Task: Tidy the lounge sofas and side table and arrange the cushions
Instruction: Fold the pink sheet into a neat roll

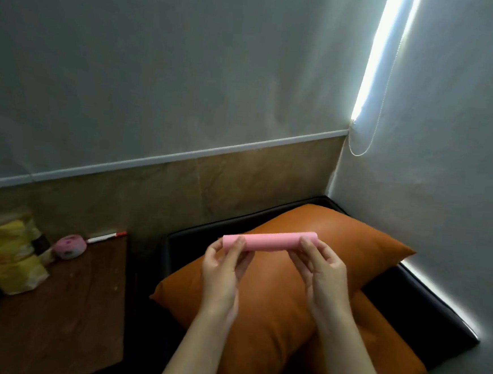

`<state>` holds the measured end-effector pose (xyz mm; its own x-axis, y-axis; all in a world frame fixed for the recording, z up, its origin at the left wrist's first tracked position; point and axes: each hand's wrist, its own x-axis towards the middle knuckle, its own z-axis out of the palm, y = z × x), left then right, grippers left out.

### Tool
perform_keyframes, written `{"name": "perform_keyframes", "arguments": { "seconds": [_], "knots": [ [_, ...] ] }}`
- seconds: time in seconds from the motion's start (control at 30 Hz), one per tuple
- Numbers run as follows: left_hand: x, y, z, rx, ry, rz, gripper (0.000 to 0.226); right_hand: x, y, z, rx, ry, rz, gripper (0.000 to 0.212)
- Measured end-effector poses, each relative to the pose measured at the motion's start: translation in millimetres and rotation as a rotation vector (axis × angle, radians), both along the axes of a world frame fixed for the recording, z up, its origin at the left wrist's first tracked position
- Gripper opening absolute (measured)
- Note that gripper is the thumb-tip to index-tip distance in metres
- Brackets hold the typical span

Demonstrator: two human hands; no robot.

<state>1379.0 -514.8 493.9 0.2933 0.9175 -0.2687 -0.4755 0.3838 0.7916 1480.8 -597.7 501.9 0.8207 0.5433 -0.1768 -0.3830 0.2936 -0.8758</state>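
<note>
Above the orange cushion (352, 245), the two hands hold a pink roll (270, 240) nearly level. The left hand (224, 269) pinches its left end and the right hand (324, 274) pinches its right end, with the fingers curled round it. Beneath the cushion lies a second orange cushion (397, 358), and both rest on a dark sofa (407, 302) in the room's corner. Left of the cushion stands a brown tabletop (76, 306). It carries a yellow bag (7, 250), a round pink object (69, 246) and a red-capped marker (106, 237) along its far edge.

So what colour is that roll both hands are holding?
Pink: the roll shows plainly in the head view.
</note>
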Motion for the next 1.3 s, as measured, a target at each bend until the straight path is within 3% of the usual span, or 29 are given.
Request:
{"name": "perform_keyframes", "arguments": {
  "seconds": [0.17, 0.33, 0.43, 0.5, 0.63, 0.93, 1.17, 1.3],
  "knots": [
    [-108.0, 58.2, -17.6, -0.015, -0.040, 0.020, 0.033, -92.7, 56.2, -15.1, 0.035, 0.080, 0.113, 0.016],
    [-195.2, 88.0, -40.1, -0.092, -0.067, 0.091, 0.041, -168.7, 99.6, -38.7, 0.021, 0.149, 0.209, 0.025],
    [-229.8, 99.2, -47.8, -0.128, -0.114, 0.151, 0.028, -199.6, 116.0, -50.7, 0.028, 0.188, 0.268, 0.014],
    [-244.0, 103.9, -50.0, -0.139, -0.115, 0.182, 0.026, -211.7, 123.7, -52.7, 0.014, 0.208, 0.313, 0.021],
    [-256.9, 103.7, -52.9, -0.165, -0.111, 0.255, 0.034, -222.8, 129.9, -52.1, 0.004, 0.222, 0.382, 0.046],
    [-244.2, 84.7, -48.6, -0.303, -0.137, 0.340, 0.026, -209.7, 121.0, -61.3, -0.004, 0.329, 0.451, 0.026],
    [-225.3, 88.3, -38.8, -0.350, -0.163, 0.314, 0.011, -192.5, 129.3, -56.2, 0.047, 0.324, 0.452, 0.050],
    [-232.7, 111.5, -29.9, -0.326, -0.182, 0.322, 0.013, -199.4, 153.8, -49.0, 0.034, 0.285, 0.456, 0.048]
  ]
}}
